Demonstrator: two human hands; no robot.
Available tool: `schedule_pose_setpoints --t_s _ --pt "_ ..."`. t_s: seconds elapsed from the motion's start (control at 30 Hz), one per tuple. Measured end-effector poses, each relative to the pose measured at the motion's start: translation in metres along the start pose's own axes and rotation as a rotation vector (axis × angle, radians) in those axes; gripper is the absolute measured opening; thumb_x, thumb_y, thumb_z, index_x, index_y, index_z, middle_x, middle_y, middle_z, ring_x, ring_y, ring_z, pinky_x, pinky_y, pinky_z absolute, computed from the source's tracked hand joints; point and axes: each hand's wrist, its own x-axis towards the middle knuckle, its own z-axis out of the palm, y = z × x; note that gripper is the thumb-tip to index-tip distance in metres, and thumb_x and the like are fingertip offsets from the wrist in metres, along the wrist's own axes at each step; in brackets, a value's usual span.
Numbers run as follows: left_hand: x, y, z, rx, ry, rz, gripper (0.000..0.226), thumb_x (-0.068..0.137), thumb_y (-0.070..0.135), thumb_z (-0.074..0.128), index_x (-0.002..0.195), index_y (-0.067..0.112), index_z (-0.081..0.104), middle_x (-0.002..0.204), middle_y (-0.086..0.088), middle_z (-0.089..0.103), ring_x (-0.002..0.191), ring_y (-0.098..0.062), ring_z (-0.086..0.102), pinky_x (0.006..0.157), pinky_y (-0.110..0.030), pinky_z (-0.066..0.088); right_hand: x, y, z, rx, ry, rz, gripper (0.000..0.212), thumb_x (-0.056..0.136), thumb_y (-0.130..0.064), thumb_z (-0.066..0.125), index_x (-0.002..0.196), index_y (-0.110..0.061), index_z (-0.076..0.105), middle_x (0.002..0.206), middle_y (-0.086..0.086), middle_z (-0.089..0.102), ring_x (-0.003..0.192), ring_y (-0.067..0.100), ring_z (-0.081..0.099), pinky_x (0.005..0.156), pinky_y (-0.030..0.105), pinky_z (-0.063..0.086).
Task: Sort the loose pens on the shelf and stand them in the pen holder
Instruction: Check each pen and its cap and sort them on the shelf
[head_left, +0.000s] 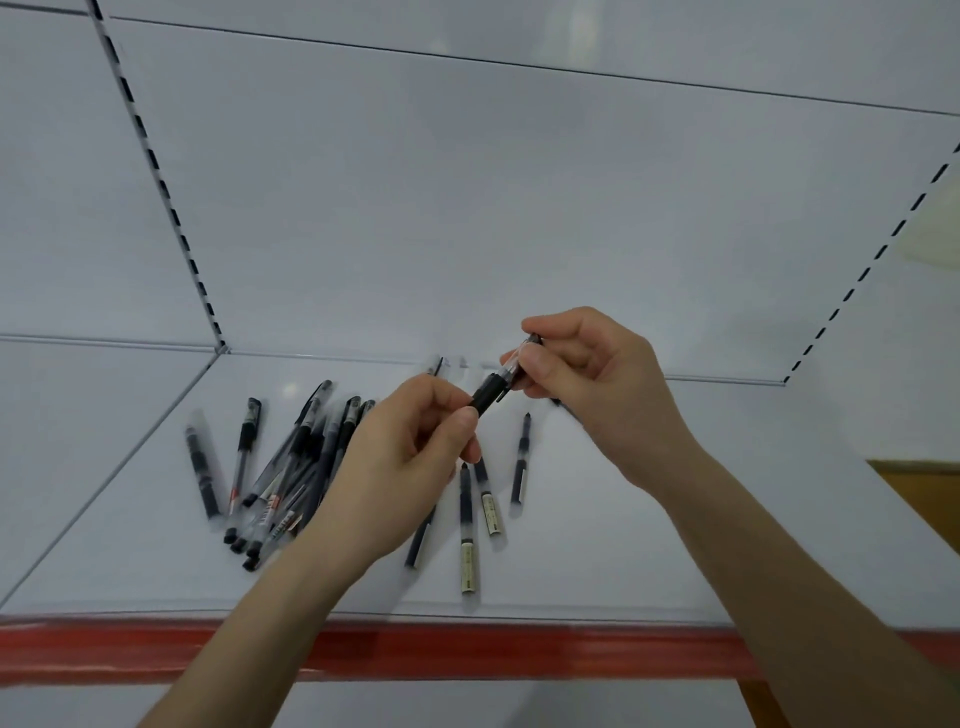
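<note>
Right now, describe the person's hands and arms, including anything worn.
The left hand and right hand are bare: no gloves, rings or watch visible. The left forearm and right forearm are bare too, with no sleeve in view.

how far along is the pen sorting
Nothing looks done yet: no pen holder is in view. In hand: the left hand and right hand pinch one pen between them above the shelf. Left to do: the pile of pens and the scattered pens lying flat there all need standing.
</note>
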Motion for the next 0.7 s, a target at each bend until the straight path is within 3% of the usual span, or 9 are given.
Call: schedule_pose_setpoints --t_s 0.23,0.5,0.63,0.7 --pt "0.001 -0.002 0.002 -0.020 0.059 0.002 0.017 0.090 0.005 0.050 0.079 0.016 0.055 0.052 0.008 0.061 0.051 -0.020 0.037 0.046 -0.024 0.028 -0.001 0.005 0.007 -0.043 0.022 -0.053 0.018 0.087 -0.001 0.058 0.093 -0.018 0.059 0.077 0.002 0.070 0.072 0.008 0.068 0.067 0.016 0.051" --pt "0.002 -0.001 -0.003 -0.035 -0.014 -0.017 0.013 0.090 0.010 0.054 0.079 0.017 0.056 0.053 0.005 0.062 0.047 -0.019 0.037 0.044 -0.021 0.029 -0.008 0.005 0.006 -0.055 0.019 -0.052 0.017 0.088 -0.002 0.055 0.091 -0.019 0.056 0.075 0.003 0.070 0.065 0.007 0.067 0.066 0.018 0.053" --pt "0.011 -0.004 -0.008 0.245 -0.018 -0.033 0.011 0.088 0.013 0.055 0.079 0.019 0.057 0.062 0.007 0.065 0.046 -0.010 0.049 0.044 -0.013 0.039 -0.006 0.014 -0.008 -0.154 -0.041 0.050 0.016 0.089 -0.007 0.056 0.094 -0.022 0.059 0.075 -0.003 0.071 0.070 0.006 0.068 0.067 0.019 0.055" --pt "0.015 -0.014 -0.014 0.476 0.059 -0.037 0.007 0.089 0.017 0.055 0.082 0.019 0.057 0.072 0.011 0.060 0.058 -0.006 0.054 0.050 -0.011 0.040 -0.001 0.029 -0.019 -0.302 0.009 0.093 0.013 0.089 -0.011 0.057 0.095 -0.021 0.062 0.083 -0.001 0.070 0.075 0.007 0.067 0.072 0.021 0.052"
